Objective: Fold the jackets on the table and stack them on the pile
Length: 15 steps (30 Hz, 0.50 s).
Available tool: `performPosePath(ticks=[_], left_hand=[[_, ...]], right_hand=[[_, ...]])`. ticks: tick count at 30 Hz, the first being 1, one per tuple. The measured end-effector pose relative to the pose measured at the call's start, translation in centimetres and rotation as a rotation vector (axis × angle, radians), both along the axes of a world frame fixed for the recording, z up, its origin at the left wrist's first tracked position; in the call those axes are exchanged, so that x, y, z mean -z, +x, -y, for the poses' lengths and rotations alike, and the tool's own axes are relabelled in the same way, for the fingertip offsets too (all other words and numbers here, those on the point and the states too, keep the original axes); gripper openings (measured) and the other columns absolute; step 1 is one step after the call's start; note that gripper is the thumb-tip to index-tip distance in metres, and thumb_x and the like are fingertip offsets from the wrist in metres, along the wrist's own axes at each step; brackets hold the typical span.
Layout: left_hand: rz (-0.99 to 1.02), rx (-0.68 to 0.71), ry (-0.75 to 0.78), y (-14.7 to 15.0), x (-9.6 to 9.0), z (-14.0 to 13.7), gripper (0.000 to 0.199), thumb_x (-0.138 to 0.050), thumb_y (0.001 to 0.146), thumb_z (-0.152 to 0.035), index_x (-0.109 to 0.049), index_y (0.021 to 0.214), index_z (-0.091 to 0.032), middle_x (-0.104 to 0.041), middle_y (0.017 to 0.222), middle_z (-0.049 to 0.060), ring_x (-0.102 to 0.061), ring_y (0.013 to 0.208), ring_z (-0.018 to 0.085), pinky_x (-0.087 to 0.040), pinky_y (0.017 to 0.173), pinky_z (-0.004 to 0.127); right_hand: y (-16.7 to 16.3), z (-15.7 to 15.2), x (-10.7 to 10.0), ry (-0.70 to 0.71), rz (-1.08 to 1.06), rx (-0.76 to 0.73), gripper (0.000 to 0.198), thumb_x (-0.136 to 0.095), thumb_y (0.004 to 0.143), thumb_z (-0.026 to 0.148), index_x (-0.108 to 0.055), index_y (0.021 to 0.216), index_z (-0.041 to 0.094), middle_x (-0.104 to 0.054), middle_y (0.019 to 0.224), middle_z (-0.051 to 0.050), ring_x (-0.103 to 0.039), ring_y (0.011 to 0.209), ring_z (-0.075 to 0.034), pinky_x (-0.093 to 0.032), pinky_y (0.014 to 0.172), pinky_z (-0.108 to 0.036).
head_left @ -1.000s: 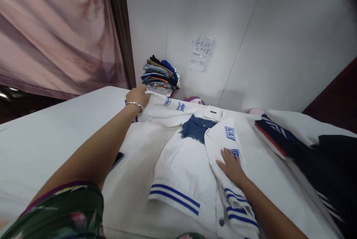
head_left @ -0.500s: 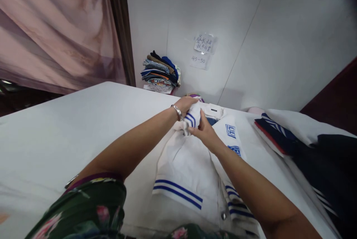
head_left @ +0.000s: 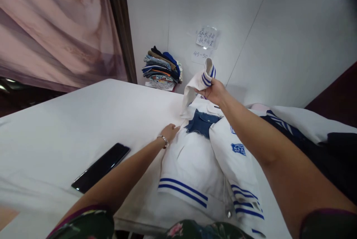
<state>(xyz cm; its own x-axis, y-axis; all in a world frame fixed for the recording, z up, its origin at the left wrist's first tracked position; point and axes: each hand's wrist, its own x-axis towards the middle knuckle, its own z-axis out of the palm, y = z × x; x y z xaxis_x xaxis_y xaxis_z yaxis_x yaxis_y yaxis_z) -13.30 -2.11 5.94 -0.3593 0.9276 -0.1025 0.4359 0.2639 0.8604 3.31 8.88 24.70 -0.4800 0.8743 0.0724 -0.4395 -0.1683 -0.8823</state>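
Note:
A white jacket point(head_left: 192, 164) with blue stripes at hem and cuffs lies on the table, a denim-blue patch with a button flap on its chest. My right hand point(head_left: 213, 92) grips one sleeve point(head_left: 199, 80) close to its striped cuff and holds it up above the collar, the cuff opening upward. Low at the jacket's side edge, my left hand point(head_left: 169, 133) has its fingertips closed on the cloth by the shoulder. The other sleeve point(head_left: 235, 161), with blue badges, lies folded down across the front.
A black phone point(head_left: 102, 166) lies on the white table point(head_left: 92, 116) beside my left forearm. Dark and white clothes point(head_left: 304, 134) are heaped at the right. Beyond the table's far edge stands a stack of folded clothes point(head_left: 161, 69); handwritten papers point(head_left: 206, 40) hang on the wall.
My right hand has lifted the striped cuff up and away from the jacket. My left hand has let go of the sleeve and moved down to the jacket's side, baring the denim patch.

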Motion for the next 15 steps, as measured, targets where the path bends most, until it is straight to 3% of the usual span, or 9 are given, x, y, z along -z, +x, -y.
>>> performPosePath(ticks=[3, 10, 15], left_hand=[[-0.138, 0.040, -0.073, 0.4, 1.8, -0.3, 0.028, -0.051, 0.080, -0.043, -0.059, 0.090, -0.018, -0.067, 0.105, 0.014, -0.059, 0.105, 0.030, -0.041, 0.087, 0.038], [-0.386, 0.170, -0.198, 2.0, 1.4, -3.3, 0.045, -0.052, 0.078, -0.052, -0.060, 0.105, -0.017, -0.064, 0.116, 0.017, -0.058, 0.107, 0.031, -0.044, 0.085, 0.038], [-0.493, 0.209, -0.227, 2.0, 1.4, -4.0, 0.029, -0.052, 0.081, -0.036, -0.065, 0.100, -0.019, -0.066, 0.113, 0.015, -0.060, 0.105, 0.029, -0.046, 0.083, 0.036]], right_hand=[[-1.6, -1.6, -2.1, 0.091, 0.041, -0.009, 0.016, -0.041, 0.089, 0.025, -0.055, 0.095, 0.020, -0.067, 0.083, -0.004, -0.064, 0.086, -0.019, -0.060, 0.070, -0.036], [-2.4, -4.2, -5.2, 0.265, 0.138, 0.084, 0.018, -0.049, 0.087, 0.035, -0.056, 0.095, 0.021, -0.065, 0.091, -0.005, -0.063, 0.090, -0.021, -0.060, 0.069, -0.036], [-2.2, -5.1, -5.7, 0.287, 0.180, 0.112, 0.021, -0.047, 0.088, 0.037, -0.057, 0.095, 0.019, -0.065, 0.093, -0.006, -0.063, 0.091, -0.021, -0.059, 0.069, -0.035]])
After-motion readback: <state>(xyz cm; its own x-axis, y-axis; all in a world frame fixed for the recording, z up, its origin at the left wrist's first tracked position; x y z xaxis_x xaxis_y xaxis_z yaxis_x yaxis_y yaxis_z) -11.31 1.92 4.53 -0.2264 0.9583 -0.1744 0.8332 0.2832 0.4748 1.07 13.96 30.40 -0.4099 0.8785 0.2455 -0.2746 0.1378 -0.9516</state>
